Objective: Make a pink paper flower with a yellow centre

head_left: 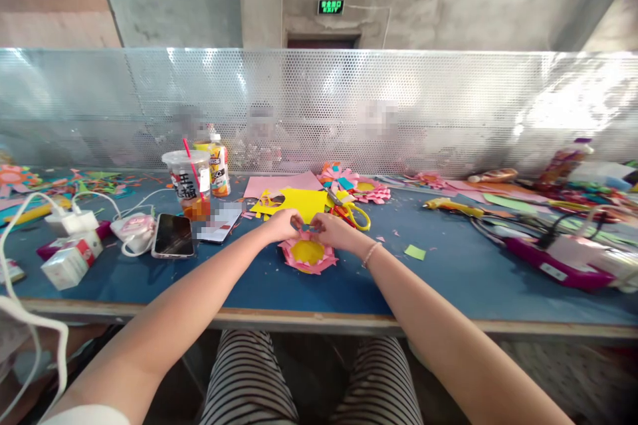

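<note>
A paper flower (308,254) lies face up on the blue tabletop (259,289), near its front edge. Jagged pink petals ring a round yellow centre; the far petals are partly hidden.

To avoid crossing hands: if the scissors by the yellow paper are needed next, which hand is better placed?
Right hand, probably: the scissors lie just beyond it. The left hand is farther; both are at the pink flower.

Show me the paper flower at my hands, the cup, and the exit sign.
Paper flower (308,253), head view: yellow centre.
Cup (182,183), head view: printed side wall.
Exit sign (331,7), head view: lettered face.
</note>
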The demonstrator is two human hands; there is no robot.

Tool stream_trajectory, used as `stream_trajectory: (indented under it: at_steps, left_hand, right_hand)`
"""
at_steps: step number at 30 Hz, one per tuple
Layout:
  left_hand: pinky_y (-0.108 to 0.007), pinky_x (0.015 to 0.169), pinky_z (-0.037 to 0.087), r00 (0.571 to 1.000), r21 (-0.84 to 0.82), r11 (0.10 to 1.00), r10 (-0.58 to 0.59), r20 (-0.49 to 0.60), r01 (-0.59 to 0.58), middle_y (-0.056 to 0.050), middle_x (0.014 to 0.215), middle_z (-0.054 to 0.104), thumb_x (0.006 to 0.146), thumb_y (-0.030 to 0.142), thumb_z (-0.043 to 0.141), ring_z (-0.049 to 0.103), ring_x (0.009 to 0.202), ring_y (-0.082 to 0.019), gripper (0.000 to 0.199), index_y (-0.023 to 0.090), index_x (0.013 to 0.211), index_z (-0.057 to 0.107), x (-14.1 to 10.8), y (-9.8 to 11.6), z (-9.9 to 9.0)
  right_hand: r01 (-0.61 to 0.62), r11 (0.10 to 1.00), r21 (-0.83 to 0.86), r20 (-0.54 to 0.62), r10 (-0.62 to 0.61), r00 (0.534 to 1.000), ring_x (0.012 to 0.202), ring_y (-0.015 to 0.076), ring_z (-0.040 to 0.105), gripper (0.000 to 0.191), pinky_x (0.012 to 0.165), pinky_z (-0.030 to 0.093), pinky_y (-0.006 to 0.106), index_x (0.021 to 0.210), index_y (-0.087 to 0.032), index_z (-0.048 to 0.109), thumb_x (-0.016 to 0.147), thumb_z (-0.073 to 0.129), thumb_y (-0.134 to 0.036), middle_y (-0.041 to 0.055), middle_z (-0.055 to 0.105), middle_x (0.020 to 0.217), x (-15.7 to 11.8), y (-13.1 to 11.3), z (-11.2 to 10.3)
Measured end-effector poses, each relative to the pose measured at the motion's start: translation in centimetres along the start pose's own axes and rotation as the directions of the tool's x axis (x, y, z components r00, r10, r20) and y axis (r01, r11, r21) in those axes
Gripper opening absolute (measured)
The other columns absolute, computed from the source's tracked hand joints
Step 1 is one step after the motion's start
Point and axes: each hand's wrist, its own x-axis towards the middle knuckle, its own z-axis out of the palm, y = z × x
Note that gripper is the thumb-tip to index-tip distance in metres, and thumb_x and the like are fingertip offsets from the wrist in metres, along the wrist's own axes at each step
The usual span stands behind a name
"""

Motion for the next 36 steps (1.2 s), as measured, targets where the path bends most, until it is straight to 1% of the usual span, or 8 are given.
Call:
stream_trajectory:
  at_steps: [4,10,16,24,28,30,33,36]
  left_hand:
    - [-0.027,0.075,0.045,0.995,-0.199,0.977,-0.085,-0.052,0.073,-0.010,0.092,0.063,0.057,0.011,0.063,0.058,0.084,-0.017,0.030,0.010,0.086,0.057,0.3,-0.1,-0.2]
    - [-0.027,0.070,0.045,0.992,-0.288,0.951,-0.121,-0.020,0.110,-0.006,0.089,0.062,0.056,0.012,0.063,0.057,0.080,-0.016,0.040,0.011,0.095,0.058,-0.2,0.7,-0.1]
    - [-0.027,0.068,0.044,0.984,-0.329,0.939,-0.139,-0.107,0.097,-0.005,0.083,0.060,0.055,0.015,0.066,0.056,0.078,-0.016,0.037,0.010,0.091,0.061,-0.1,0.6,-0.2]
    - [-0.024,0.061,0.044,0.984,-0.546,0.830,-0.170,-0.055,0.113,-0.001,0.069,0.059,0.050,0.022,0.073,0.055,0.061,-0.011,0.034,0.011,0.079,0.060,-0.3,0.6,-0.4]
    - [-0.023,0.049,0.040,0.971,-0.515,0.825,-0.224,0.080,0.232,0.002,0.056,0.054,0.056,0.042,0.068,0.050,0.048,-0.009,0.033,0.013,0.070,0.059,-0.6,0.9,-1.2]
    - [-0.023,0.047,0.039,0.965,-0.454,0.853,-0.250,0.076,0.257,0.001,0.056,0.056,0.063,0.050,0.060,0.051,0.047,-0.011,0.037,0.014,0.070,0.060,-0.6,0.9,-1.4]
    - [-0.024,0.053,0.042,0.985,-0.262,0.954,-0.164,-0.058,0.144,-0.004,0.066,0.064,0.066,0.046,0.057,0.057,0.058,-0.014,0.034,0.012,0.071,0.064,-0.3,0.5,-1.4]
    - [-0.025,0.064,0.044,0.999,-0.110,0.994,-0.020,-0.049,0.014,-0.007,0.078,0.068,0.062,0.029,0.060,0.060,0.071,-0.016,0.025,0.012,0.078,0.067,0.1,0.0,-0.9]
  right_hand:
    - [-0.055,0.985,0.164,-0.127,0.076,0.989,0.077,0.0140,0.058,0.029,0.065,0.045,0.023,0.093,-0.012,0.055,0.067,0.062,-0.024,0.0078,0.062,0.090,0.3,0.5,-0.3]
    - [0.070,0.868,0.491,-0.261,0.069,0.963,0.070,0.0092,0.058,0.028,0.058,0.046,0.020,0.094,-0.014,0.050,0.067,0.058,-0.018,0.0057,0.056,0.094,0.5,1.1,-0.7]
    - [0.080,0.807,0.585,-0.258,0.091,0.962,0.073,0.0095,0.059,0.030,0.062,0.047,0.020,0.090,-0.014,0.051,0.062,0.051,-0.004,0.0036,0.056,0.087,0.6,1.1,-0.9]
    - [-0.125,0.840,0.528,-0.139,0.230,0.963,0.048,0.0063,0.051,0.010,0.048,0.043,0.018,0.074,-0.013,0.060,0.067,0.057,-0.019,0.0009,0.060,0.065,0.5,1.2,-1.1]
    - [-0.102,0.872,0.478,-0.142,0.191,0.971,0.054,0.0070,0.053,0.011,0.051,0.042,0.016,0.074,-0.012,0.064,0.066,0.057,-0.017,0.0017,0.063,0.067,0.4,1.3,-1.3]
    - [-0.091,0.893,0.441,-0.117,0.158,0.981,0.057,0.0075,0.054,0.014,0.051,0.041,0.016,0.077,-0.011,0.065,0.067,0.056,-0.016,0.0027,0.065,0.071,0.4,1.2,-1.3]
    - [-0.083,0.929,0.361,-0.048,0.107,0.993,0.058,0.0083,0.055,0.018,0.050,0.041,0.016,0.081,-0.011,0.066,0.069,0.053,-0.015,0.0038,0.067,0.076,0.4,0.9,-1.1]
    - [-0.049,0.960,0.277,-0.009,0.054,0.999,0.064,0.0100,0.058,0.020,0.055,0.042,0.017,0.083,-0.013,0.067,0.069,0.053,-0.015,0.0039,0.068,0.080,0.2,0.5,-0.7]
